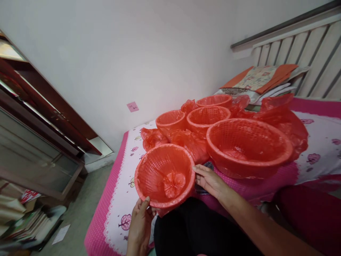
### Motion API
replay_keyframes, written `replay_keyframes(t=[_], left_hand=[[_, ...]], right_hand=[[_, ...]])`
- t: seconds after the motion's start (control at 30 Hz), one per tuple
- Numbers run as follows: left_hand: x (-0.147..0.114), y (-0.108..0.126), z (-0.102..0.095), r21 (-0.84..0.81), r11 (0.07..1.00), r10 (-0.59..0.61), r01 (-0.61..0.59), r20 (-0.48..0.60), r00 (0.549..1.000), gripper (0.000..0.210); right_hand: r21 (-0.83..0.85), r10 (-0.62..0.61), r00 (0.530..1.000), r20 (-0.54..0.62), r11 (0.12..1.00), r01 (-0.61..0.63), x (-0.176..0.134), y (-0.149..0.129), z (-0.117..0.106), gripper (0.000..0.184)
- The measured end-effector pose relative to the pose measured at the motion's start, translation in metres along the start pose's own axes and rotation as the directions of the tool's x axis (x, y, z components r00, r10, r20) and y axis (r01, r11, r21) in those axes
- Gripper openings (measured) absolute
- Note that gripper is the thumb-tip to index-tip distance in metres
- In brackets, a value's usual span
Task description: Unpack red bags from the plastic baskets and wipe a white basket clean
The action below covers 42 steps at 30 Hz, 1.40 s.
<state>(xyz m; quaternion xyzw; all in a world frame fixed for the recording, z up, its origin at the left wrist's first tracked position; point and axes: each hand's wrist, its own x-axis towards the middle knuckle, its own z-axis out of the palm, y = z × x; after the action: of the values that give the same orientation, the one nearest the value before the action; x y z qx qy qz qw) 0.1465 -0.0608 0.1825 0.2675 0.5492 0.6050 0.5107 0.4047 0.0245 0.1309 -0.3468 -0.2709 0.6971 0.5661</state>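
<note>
A round red plastic basket [157, 156], lined with thin red plastic film, is held tilted above my lap at the bed's near edge. My left hand [141, 220] pinches its lower left rim, thumb on top. On the opposite side, my right hand [209, 179] grips the right rim, fingers partly hidden behind it. Close to my right hand stands a larger red basket [250, 142], also wrapped in film. Behind are a small basket [170, 122], a middle basket [209, 119] and a far basket [214, 100], with crumpled red plastic bags [190, 142] bunched between them.
The bed [117, 199] has a white, tree-printed cover with pink edging. Folded bedding [262, 81] lies at the back right, by a white radiator [295, 53]. A wall rises behind. On the floor at left are a stack of books [29, 227] and a cabinet [34, 156].
</note>
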Motion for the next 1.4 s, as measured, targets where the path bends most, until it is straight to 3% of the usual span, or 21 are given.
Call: replay_keyframes(t=[0.17, 0.33, 0.4, 0.53, 0.67, 0.8, 0.93, 1.0, 1.13, 1.27, 1.4], left_hand=[[0.007, 0.006, -0.002, -0.152, 0.988, -0.033, 0.024, -0.056, 0.998, 0.045], [-0.011, -0.019, 0.004, -0.184, 0.982, 0.0, -0.045, -0.233, 0.972, 0.045], [-0.023, -0.032, 0.012, -0.131, 0.991, -0.009, -0.014, -0.174, 0.985, 0.051], [-0.037, -0.045, 0.031, -0.131, 0.981, -0.137, 0.144, 0.065, 0.988, 0.062], [-0.032, -0.041, 0.039, -0.251, 0.955, -0.149, 0.16, 0.061, 0.987, 0.045], [-0.024, -0.038, 0.032, -0.279, 0.958, -0.077, 0.06, -0.052, 0.996, 0.021], [-0.021, -0.038, 0.018, -0.247, 0.969, -0.008, -0.011, -0.078, 0.997, 0.028], [-0.02, -0.037, 0.012, -0.224, 0.974, 0.005, -0.022, -0.074, 0.997, 0.033], [-0.018, -0.037, 0.009, -0.184, 0.982, 0.017, -0.031, -0.075, 0.997, 0.045], [-0.019, -0.038, 0.009, -0.153, 0.988, 0.013, -0.023, -0.061, 0.998, 0.054], [-0.019, -0.04, 0.001, -0.123, 0.992, -0.003, -0.008, -0.086, 0.996, 0.053]], right_hand=[[0.011, -0.019, 0.996, 0.082, 1.0, 0.018, -0.002, 0.006, 0.009, 0.034], [0.081, -0.032, 0.993, 0.11, 0.996, 0.023, -0.006, 0.012, 0.023, 0.037], [0.089, -0.032, 0.992, 0.123, 0.996, 0.021, -0.009, 0.015, 0.027, 0.038], [0.116, -0.019, 0.989, 0.15, 0.993, 0.001, -0.014, 0.022, 0.031, 0.042], [0.16, 0.012, 0.984, 0.179, 0.986, -0.041, -0.023, 0.031, 0.036, 0.039], [0.146, 0.028, 0.976, 0.217, 0.987, -0.061, -0.037, 0.042, 0.043, 0.044], [-0.007, 0.138, 0.965, 0.223, 0.99, -0.14, -0.041, 0.044, 0.035, 0.049], [-0.024, 0.149, 0.98, 0.13, 0.989, -0.147, -0.036, 0.037, 0.026, 0.05], [0.13, 0.064, 0.995, -0.07, 0.99, -0.054, -0.019, 0.017, 0.009, 0.043], [0.125, 0.046, 0.999, -0.016, 0.991, -0.043, -0.009, 0.009, 0.007, 0.033], [0.109, 0.093, 0.995, 0.04, 0.989, -0.097, -0.016, 0.014, 0.011, 0.036]])
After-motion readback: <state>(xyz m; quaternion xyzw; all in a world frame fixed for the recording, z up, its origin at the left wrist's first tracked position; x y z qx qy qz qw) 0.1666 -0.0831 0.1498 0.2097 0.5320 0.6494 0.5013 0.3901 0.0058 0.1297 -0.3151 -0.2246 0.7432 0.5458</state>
